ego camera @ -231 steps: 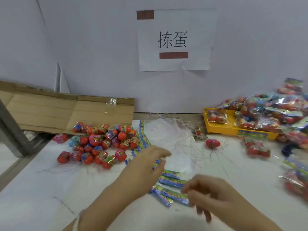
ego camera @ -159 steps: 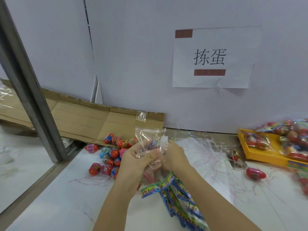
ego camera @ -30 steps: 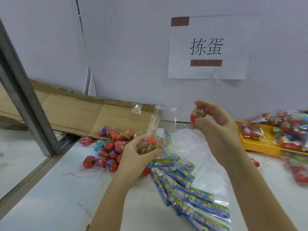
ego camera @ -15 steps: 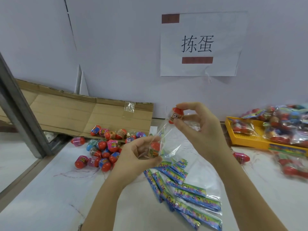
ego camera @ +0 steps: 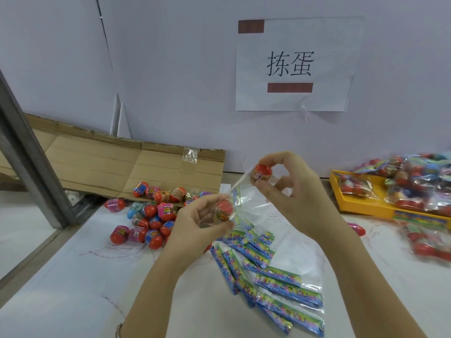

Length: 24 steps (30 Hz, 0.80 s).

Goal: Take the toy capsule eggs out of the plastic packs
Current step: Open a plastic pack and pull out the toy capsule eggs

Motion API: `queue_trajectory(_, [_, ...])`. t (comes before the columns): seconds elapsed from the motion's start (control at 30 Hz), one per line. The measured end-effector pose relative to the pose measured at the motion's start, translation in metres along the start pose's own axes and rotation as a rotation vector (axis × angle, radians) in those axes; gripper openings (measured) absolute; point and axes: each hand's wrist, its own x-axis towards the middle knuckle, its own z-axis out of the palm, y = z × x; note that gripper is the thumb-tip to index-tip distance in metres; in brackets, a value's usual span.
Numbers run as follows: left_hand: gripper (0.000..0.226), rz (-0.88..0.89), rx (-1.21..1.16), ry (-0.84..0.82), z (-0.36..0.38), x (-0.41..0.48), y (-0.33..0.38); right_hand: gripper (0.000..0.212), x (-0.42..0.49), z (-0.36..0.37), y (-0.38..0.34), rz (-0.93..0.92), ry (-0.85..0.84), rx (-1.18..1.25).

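Observation:
My left hand (ego camera: pixel 202 223) grips a clear plastic pack (ego camera: pixel 240 206) with a red capsule egg (ego camera: pixel 224 209) still inside it. My right hand (ego camera: pixel 290 191) pinches a second red-topped capsule egg (ego camera: pixel 262 173) between thumb and fingers, just above the pack's open end. A heap of loose capsule eggs (ego camera: pixel 151 215) lies on the white table to the left of my hands. Full packs (ego camera: pixel 415 181) are piled at the far right.
A yellow tray (ego camera: pixel 361 206) holds the full packs at the right. Emptied packs with blue-green headers (ego camera: pixel 268 269) lie under my hands. Flattened cardboard (ego camera: pixel 97 164) leans at the back left, next to a grey metal post (ego camera: pixel 29 152). A lone egg (ego camera: pixel 356 229) lies by the tray.
My right hand came in from the upper right with its egg, down to the pack's mouth. My left hand has kept hold of the pack with the other egg.

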Motion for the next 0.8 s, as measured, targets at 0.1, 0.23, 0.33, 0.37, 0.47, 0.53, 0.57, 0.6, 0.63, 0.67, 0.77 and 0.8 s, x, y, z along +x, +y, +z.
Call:
queue_trajectory(0.1, [0.050,-0.012,-0.006,0.002,0.000,0.001,-0.001,0.029,-0.001,-0.004,0.001,-0.033,-0.045,-0.035])
queue_trajectory(0.23, [0.050,-0.044,-0.002,-0.044,0.002,0.000,-0.002,0.035,-0.001,-0.004,0.001,0.040,-0.114,-0.010])
queue_trajectory(0.33, [0.049,-0.072,-0.022,-0.062,0.007,0.000,-0.003,0.034,0.001,-0.002,0.000,0.098,-0.110,0.030])
queue_trajectory(0.37, [0.048,-0.079,-0.034,-0.064,0.009,0.000,-0.003,0.030,0.001,-0.002,0.000,0.111,-0.106,0.025])
queue_trajectory(0.47, [0.046,-0.091,-0.048,-0.084,0.013,-0.001,-0.004,0.020,0.001,0.000,0.000,0.132,-0.141,-0.120])
queue_trajectory(0.53, [0.046,-0.098,-0.058,-0.087,0.015,-0.001,-0.004,0.022,0.001,0.000,0.002,0.121,-0.173,-0.280])
queue_trajectory(0.57, [0.045,-0.098,-0.073,-0.083,0.016,0.000,-0.004,0.024,0.001,0.000,0.004,0.128,-0.169,-0.323])
queue_trajectory(0.6, [0.044,-0.097,-0.093,-0.078,0.016,0.000,-0.004,0.027,0.002,-0.001,0.006,0.144,-0.140,-0.311])
queue_trajectory(0.63, [0.044,-0.095,-0.118,-0.072,0.016,0.000,-0.004,0.029,0.002,-0.001,0.006,0.169,-0.077,-0.228])
queue_trajectory(0.67, [0.044,-0.091,-0.146,-0.064,0.016,0.001,-0.004,0.033,0.003,0.001,0.006,0.203,0.014,-0.088])
queue_trajectory(0.77, [0.042,-0.085,-0.222,-0.037,0.017,0.001,-0.004,0.088,0.004,0.007,0.007,0.439,0.187,0.399])
queue_trajectory(0.8, [0.041,-0.081,-0.229,-0.033,0.017,0.001,-0.005,0.104,0.004,0.009,0.009,0.540,0.111,0.460])
